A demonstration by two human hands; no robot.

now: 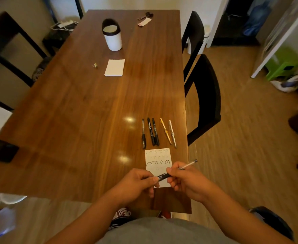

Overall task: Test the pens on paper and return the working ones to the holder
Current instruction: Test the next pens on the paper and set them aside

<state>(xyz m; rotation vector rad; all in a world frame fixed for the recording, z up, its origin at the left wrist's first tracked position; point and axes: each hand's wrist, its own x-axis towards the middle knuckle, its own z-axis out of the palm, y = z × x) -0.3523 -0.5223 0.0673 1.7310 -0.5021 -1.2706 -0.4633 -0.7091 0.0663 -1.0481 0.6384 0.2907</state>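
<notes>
Over the scribbled test paper (158, 158) near the table's front right, both hands hold a clear-barrelled pen (187, 165) with a black grip. My right hand (185, 178) grips its barrel; the tail points up and right. My left hand (136, 184) pinches the black front end (163, 176), either the tip or a cap. Beyond the paper lie several pens in a row: a thin black one (143, 133), two black markers (153, 131), a gold one (165, 131) and a white one (172, 133). The white holder (113, 38) with a black rim stands far back.
A blank white pad (114, 67) and a small metal clip (95, 65) lie mid-table. Scissors on a paper slip (144, 19) sit at the far end. Black chairs (206, 95) line the table's right edge, close to the pens. Another chair stands at the left.
</notes>
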